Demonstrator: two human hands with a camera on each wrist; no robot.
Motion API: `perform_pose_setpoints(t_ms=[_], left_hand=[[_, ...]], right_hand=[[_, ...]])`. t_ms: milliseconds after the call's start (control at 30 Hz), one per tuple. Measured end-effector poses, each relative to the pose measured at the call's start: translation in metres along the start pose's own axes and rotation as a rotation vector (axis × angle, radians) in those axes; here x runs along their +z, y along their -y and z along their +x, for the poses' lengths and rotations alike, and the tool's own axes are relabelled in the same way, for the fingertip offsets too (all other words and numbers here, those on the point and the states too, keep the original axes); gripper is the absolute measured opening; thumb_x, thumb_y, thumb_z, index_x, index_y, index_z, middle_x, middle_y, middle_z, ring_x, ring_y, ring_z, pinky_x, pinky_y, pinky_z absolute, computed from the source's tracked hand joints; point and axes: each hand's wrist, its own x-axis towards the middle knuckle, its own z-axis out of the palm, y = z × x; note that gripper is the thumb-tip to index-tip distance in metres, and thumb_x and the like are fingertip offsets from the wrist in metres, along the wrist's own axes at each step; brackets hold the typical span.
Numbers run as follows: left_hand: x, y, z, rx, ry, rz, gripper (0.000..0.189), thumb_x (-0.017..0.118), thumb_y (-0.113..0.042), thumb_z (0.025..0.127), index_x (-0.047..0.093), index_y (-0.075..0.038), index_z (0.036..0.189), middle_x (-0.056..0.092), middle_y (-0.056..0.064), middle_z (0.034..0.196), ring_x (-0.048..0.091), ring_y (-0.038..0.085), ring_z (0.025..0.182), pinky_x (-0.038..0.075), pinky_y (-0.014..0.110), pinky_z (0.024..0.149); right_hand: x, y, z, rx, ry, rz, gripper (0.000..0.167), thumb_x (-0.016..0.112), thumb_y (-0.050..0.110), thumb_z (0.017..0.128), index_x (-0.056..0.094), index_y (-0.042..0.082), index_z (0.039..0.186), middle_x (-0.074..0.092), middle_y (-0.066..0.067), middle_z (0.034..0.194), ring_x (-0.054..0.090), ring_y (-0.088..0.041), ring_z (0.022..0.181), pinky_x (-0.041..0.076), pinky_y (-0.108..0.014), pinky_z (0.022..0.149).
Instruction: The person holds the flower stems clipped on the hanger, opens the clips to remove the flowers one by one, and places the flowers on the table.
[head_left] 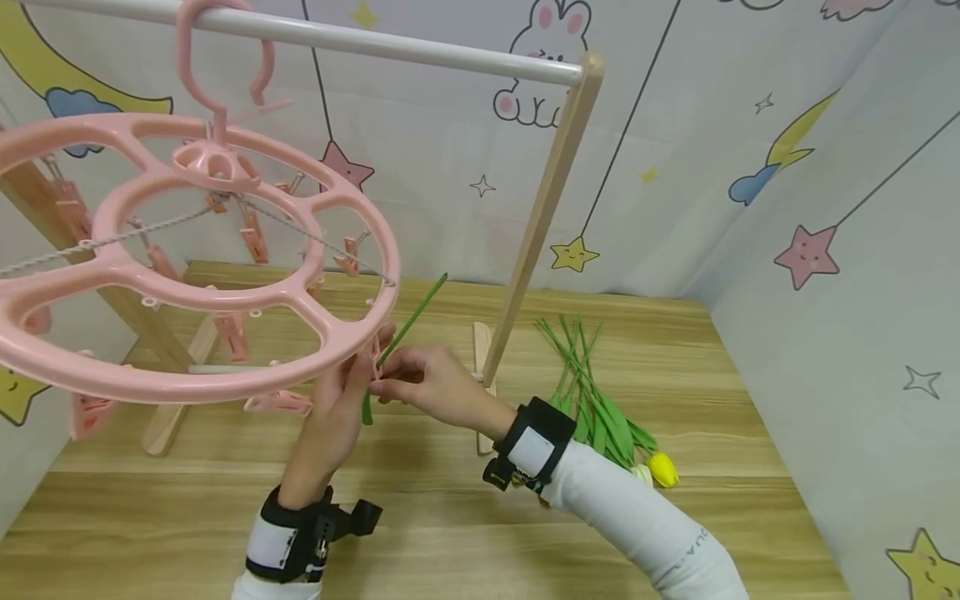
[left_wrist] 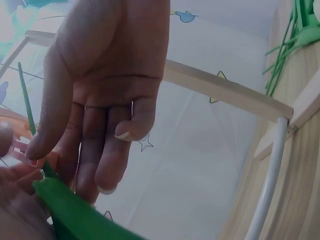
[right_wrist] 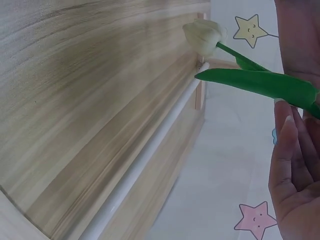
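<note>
Under the ring of the pink clip hanger (head_left: 348, 337), my left hand (head_left: 337, 408) pinches a pink clothespin (left_wrist: 47, 162) between thumb and fingers, its other fingers loosely extended. My right hand (head_left: 435, 379) meets it from the right, thumb and fingertips pinching the stem of a tulip at the clothespin. The tulip (right_wrist: 205, 37) hangs head down, with a white bloom and a long green leaf (right_wrist: 260, 84). Its bare stem (head_left: 420, 312) slants upward past the clothespin. The fingers partly hide where stem and clothespin meet.
The hanger hooks over a white bar (head_left: 420, 52) on a wooden stand (head_left: 543, 221). More pink clothespins (head_left: 232, 333) dangle from its rings. Right of the stand, several tulips (head_left: 600, 408) lie on the wooden table (head_left: 720, 533), partly behind my right forearm. A patterned backdrop (head_left: 450, 225) stands behind.
</note>
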Motion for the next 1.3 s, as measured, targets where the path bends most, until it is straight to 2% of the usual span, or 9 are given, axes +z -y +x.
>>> perform_pose_setpoints(t_ms=[167, 367, 500, 667, 833, 933, 1067, 1200, 1300], left_hand=[[0.002, 0.000, 0.003, 0.050, -0.121, -0.079, 0.028, 0.048, -0.004, 0.102, 0.060, 0.000, 0.127, 0.071, -0.004, 0.118, 0.062, 0.008, 0.096, 0.049, 0.016, 0.077], [0.001, 0.001, 0.004, 0.063, -0.204, -0.121, 0.022, 0.056, -0.001, 0.098, 0.063, -0.001, 0.119, 0.071, -0.005, 0.104, 0.069, 0.009, 0.097, 0.054, 0.018, 0.081], [0.000, 0.002, 0.005, 0.046, -0.221, -0.008, 0.016, 0.058, -0.004, 0.098, 0.064, 0.003, 0.111, 0.068, -0.008, 0.101, 0.069, 0.005, 0.093, 0.053, 0.016, 0.080], [0.000, 0.005, 0.005, 0.025, -0.233, 0.094, 0.016, 0.060, -0.005, 0.097, 0.062, 0.007, 0.107, 0.066, -0.012, 0.100, 0.068, 0.004, 0.093, 0.053, 0.015, 0.081], [0.001, 0.006, 0.004, -0.029, -0.219, 0.113, 0.025, 0.061, -0.008, 0.097, 0.061, 0.002, 0.120, 0.066, -0.009, 0.102, 0.066, 0.003, 0.095, 0.051, 0.013, 0.083], [0.001, 0.006, 0.005, -0.045, -0.208, 0.130, 0.036, 0.060, -0.009, 0.098, 0.056, -0.002, 0.133, 0.066, -0.002, 0.106, 0.065, 0.000, 0.098, 0.050, 0.012, 0.085], [-0.001, 0.005, 0.005, -0.026, -0.197, 0.172, 0.036, 0.059, -0.011, 0.099, 0.056, -0.004, 0.135, 0.067, 0.009, 0.114, 0.064, -0.001, 0.106, 0.049, 0.011, 0.090], [-0.002, 0.003, 0.003, -0.014, -0.189, 0.172, 0.029, 0.056, -0.014, 0.101, 0.060, -0.004, 0.128, 0.067, 0.014, 0.119, 0.062, 0.000, 0.113, 0.048, 0.012, 0.094], [-0.002, 0.001, 0.003, 0.004, -0.197, 0.157, 0.027, 0.055, -0.013, 0.101, 0.062, -0.003, 0.125, 0.068, 0.011, 0.114, 0.064, 0.002, 0.108, 0.049, 0.012, 0.089]], right_hand=[[-0.001, 0.002, -0.001, 0.006, -0.026, -0.059, 0.016, 0.066, 0.020, 0.095, 0.074, 0.008, 0.102, 0.075, -0.008, 0.091, 0.071, -0.012, 0.078, 0.056, -0.021, 0.067], [-0.009, -0.002, -0.005, 0.062, -0.083, -0.069, 0.019, 0.067, 0.024, 0.095, 0.072, 0.010, 0.106, 0.074, -0.007, 0.096, 0.067, -0.007, 0.081, 0.054, -0.022, 0.069], [-0.018, -0.004, -0.007, 0.061, -0.184, 0.039, 0.033, 0.064, 0.017, 0.097, 0.059, 0.007, 0.128, 0.068, -0.011, 0.117, 0.066, -0.017, 0.102, 0.054, -0.025, 0.083], [-0.028, 0.004, -0.005, -0.084, -0.271, 0.210, 0.045, 0.053, 0.006, 0.100, 0.039, 0.003, 0.143, 0.057, -0.021, 0.134, 0.058, -0.031, 0.123, 0.052, -0.038, 0.098], [-0.028, 0.009, -0.003, -0.180, -0.280, 0.286, 0.031, 0.046, 0.008, 0.104, 0.045, -0.005, 0.132, 0.059, -0.028, 0.123, 0.060, -0.038, 0.114, 0.055, -0.036, 0.089], [-0.026, 0.009, -0.003, -0.175, -0.293, 0.283, 0.029, 0.043, 0.015, 0.106, 0.047, -0.008, 0.124, 0.061, -0.030, 0.115, 0.063, -0.045, 0.106, 0.056, -0.028, 0.080], [-0.026, 0.008, -0.003, -0.153, -0.309, 0.296, 0.029, 0.041, 0.018, 0.107, 0.048, -0.007, 0.121, 0.063, -0.032, 0.112, 0.063, -0.051, 0.100, 0.057, -0.028, 0.074], [-0.027, 0.009, -0.003, -0.134, -0.328, 0.300, 0.023, 0.041, 0.013, 0.107, 0.046, -0.004, 0.120, 0.065, -0.034, 0.111, 0.070, -0.036, 0.095, 0.058, -0.030, 0.071], [-0.029, 0.010, -0.003, -0.127, -0.345, 0.306, 0.020, 0.042, 0.013, 0.106, 0.044, -0.003, 0.119, 0.065, -0.036, 0.110, 0.072, -0.017, 0.091, 0.057, -0.030, 0.071]])
